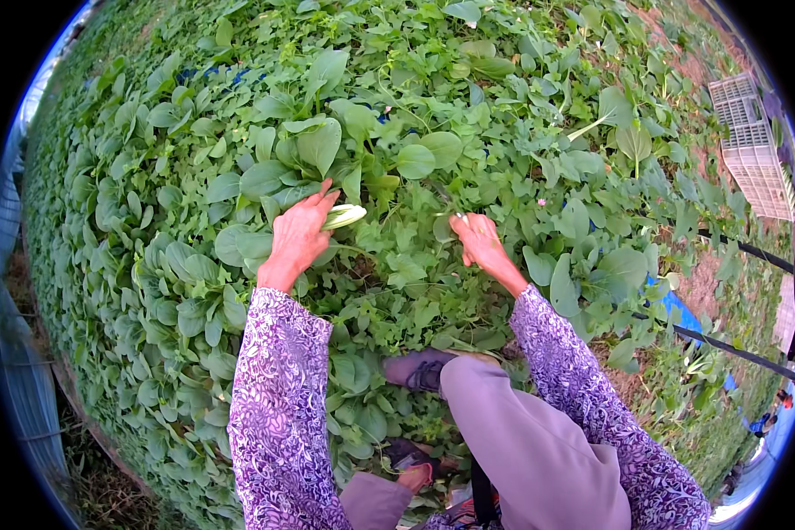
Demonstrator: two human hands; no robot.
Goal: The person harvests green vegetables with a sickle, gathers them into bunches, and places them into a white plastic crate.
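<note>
My left hand (300, 231) is closed round a leafy green that looks like bok choy (346, 216). Its pale stem end points right, toward my other hand, while broad green leaves spread behind and beside the fingers. To the right, over low leaves, my right hand (479, 237) is curled into a fist. A thin dark blade (440, 190), apparently a small knife, juts from that fist toward the upper left; its handle is hidden in the fingers. Between the hands grow lobed weeds (406, 265), and more upright broad-leaved greens (318, 146) stand just beyond my left hand.
Dense greens (150, 291) cover the bed on the left. Pale plastic crates (755, 146) stand at the far right. Dark hoses (733, 349) cross the right side near a blue sheet (676, 305). My shoe (415, 369) rests among plants below the hands.
</note>
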